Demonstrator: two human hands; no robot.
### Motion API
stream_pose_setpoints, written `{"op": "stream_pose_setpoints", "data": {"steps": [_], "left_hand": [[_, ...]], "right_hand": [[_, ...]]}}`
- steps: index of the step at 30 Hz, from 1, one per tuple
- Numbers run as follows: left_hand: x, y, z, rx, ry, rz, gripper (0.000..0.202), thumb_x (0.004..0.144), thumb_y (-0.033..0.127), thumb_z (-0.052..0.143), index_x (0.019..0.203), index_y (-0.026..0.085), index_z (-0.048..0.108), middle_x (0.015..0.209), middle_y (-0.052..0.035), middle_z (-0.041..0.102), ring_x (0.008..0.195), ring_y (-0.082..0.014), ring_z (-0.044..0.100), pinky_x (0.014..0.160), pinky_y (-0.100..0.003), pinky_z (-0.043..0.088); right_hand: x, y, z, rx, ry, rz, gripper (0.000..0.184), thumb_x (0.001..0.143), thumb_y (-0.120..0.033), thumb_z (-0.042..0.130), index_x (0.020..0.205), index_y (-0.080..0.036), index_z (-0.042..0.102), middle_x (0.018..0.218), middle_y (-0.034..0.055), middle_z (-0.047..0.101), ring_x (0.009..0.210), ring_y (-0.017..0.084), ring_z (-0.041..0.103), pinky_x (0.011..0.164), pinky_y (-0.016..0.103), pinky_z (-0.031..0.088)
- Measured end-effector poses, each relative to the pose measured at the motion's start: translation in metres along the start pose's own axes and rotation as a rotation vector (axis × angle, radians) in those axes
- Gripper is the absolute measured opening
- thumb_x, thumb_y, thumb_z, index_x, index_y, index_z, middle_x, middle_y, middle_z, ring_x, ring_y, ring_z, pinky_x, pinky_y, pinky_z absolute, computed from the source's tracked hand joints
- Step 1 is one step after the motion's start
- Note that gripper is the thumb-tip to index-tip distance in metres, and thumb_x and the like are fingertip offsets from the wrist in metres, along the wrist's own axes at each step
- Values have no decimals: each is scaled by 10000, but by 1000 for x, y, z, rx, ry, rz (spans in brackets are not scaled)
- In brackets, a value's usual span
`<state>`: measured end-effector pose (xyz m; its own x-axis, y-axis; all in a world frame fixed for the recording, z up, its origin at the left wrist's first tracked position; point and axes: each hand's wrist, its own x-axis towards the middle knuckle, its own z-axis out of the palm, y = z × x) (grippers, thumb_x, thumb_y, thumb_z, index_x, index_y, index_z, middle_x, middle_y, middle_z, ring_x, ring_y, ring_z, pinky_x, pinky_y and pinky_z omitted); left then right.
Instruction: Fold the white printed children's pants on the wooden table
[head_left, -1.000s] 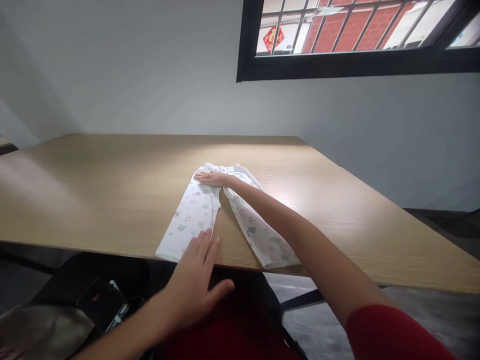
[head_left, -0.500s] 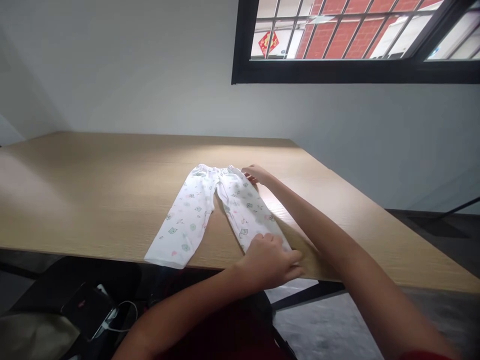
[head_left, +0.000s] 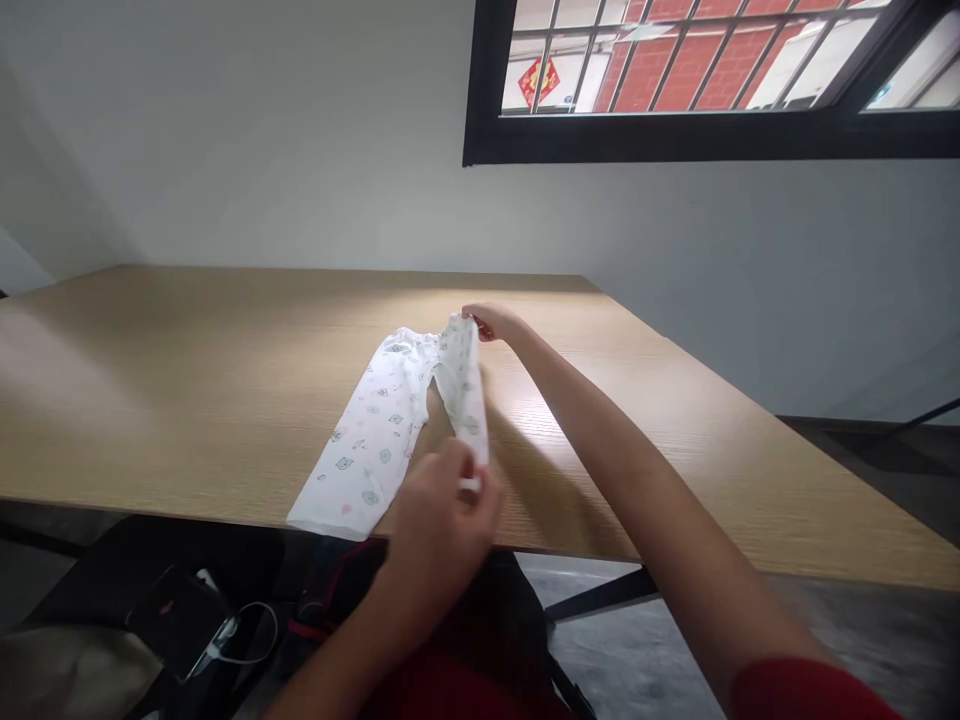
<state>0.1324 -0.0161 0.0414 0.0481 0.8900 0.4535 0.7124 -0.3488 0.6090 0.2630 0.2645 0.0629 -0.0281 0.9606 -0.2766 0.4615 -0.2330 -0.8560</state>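
White pants (head_left: 375,420) with a small green and pink print lie on the wooden table, waistband away from me. Their left leg is flat, its hem at the table's front edge. The right leg is lifted off the tabletop and tilted over toward the left. My left hand (head_left: 446,510) pinches the hem end of that leg, slightly blurred. At the waistband's right corner, my right hand (head_left: 491,322) grips the fabric between thumb and fingers.
The wooden table (head_left: 225,390) runs up to the grey wall (head_left: 300,140). A barred window (head_left: 675,60) is at upper right. Below the front edge at left are a dark device (head_left: 180,620) and a white cable (head_left: 259,632).
Both hands have moved left, raising the pants' right leg, which lay flat before. The left leg has stayed in place.
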Motion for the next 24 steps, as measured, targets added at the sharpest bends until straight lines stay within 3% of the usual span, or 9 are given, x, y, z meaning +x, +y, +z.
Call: {"op": "stream_pose_setpoints", "data": {"steps": [3,6,8,10,13,17,19,21,24], "left_hand": [[-9,-20,-50,149,127,-263,201,785,329,503,673,196,403,561,52,475,480,-86,481,460,-167,345],[-20,-50,-79,350,107,-452,153,797,358,484,770,207,474,619,21,535,497,-125,497,472,-215,364],[-26,-71,-84,506,96,-436,193,810,318,469,959,217,538,795,-49,578,614,-178,540,527,-271,406],[-31,-87,-81,669,88,-325,281,802,247,477,1065,267,571,1022,-113,540,802,-259,546,615,-367,435],[-37,-93,-68,749,-14,-148,294,785,151,486,926,343,657,1170,-94,481,978,-328,490,719,-503,401],[-47,-70,-50,593,-96,9,269,773,108,515,828,322,668,1166,-71,505,1065,-300,465,833,-544,339],[-43,-58,-45,523,-169,84,267,785,103,497,832,308,661,1157,-62,523,1098,-279,456,894,-547,303],[-22,-56,-42,488,-288,181,290,822,130,451,958,310,632,1187,-57,524,1135,-269,439,935,-544,281],[42,-70,-34,479,-532,276,403,875,221,367,1275,227,418,1252,-97,501,1135,-252,453,939,-464,344]], "right_hand": [[-4,-32,24,91,-32,-117,66,765,-131,501,703,-133,477,520,6,474,453,75,463,415,167,398],[-7,-55,62,50,-102,-217,71,756,-126,506,688,-116,487,534,33,516,467,95,497,433,188,426],[-7,-58,90,-45,-129,-257,110,757,-138,500,651,-128,470,523,29,506,450,90,477,423,188,403],[-7,-50,114,-117,-130,-296,151,754,-156,495,609,-142,451,519,20,490,434,82,444,407,189,359],[-9,-27,133,-166,-99,-376,201,744,-177,484,559,-155,409,522,-3,445,421,67,367,394,195,272],[-14,-3,119,-197,-90,-497,183,753,-185,468,578,-153,426,584,-16,442,463,62,341,422,203,237],[-20,2,102,-217,-178,-519,173,777,-216,473,617,-152,493,642,-3,501,513,74,407,454,200,286],[-31,6,84,-207,-337,-536,212,833,-287,438,732,-158,573,799,29,580,654,107,512,537,200,370],[-56,14,68,-218,-525,-598,332,906,-382,329,1011,-187,577,1158,61,529,993,170,516,764,242,428]]}}
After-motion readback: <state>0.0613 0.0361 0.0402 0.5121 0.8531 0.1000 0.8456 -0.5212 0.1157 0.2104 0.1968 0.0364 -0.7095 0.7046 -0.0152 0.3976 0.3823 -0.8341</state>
